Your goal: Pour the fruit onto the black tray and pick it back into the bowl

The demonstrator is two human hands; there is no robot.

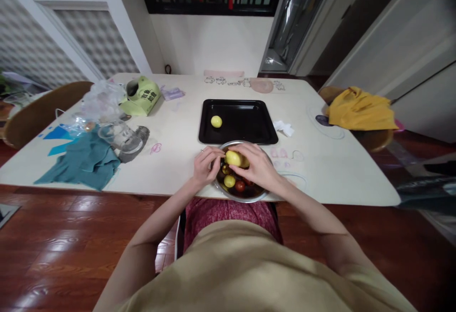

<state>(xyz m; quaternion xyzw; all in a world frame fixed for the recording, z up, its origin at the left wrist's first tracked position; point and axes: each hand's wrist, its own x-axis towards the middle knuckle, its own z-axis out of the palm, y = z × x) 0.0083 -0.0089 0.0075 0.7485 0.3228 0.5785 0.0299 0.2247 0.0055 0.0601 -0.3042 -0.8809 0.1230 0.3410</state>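
Note:
A round metal bowl [256, 199] stands at the table's near edge with small fruit in it. Over it my right hand [258, 165] grips a yellow lemon [233, 158] between thumb and fingers. My left hand [207, 165] is at the lemon's left end, thumb and fingers pinched together; whatever is between them is too small to make out. Below the lemon in the bowl lie a small yellow-green fruit [229, 181] and a red cherry tomato [240, 186]. Just beyond the bowl, a black tray [245, 117] carries one yellow lemon [216, 121] on its left side.
White crumpled tissue [284, 128] lies right of the tray. To the left are a teal cloth [83, 160], a clear plastic container [123, 136], a plastic bag [101, 100] and a green paper box [142, 96]. A yellow cloth [359, 108] hangs over a chair at right.

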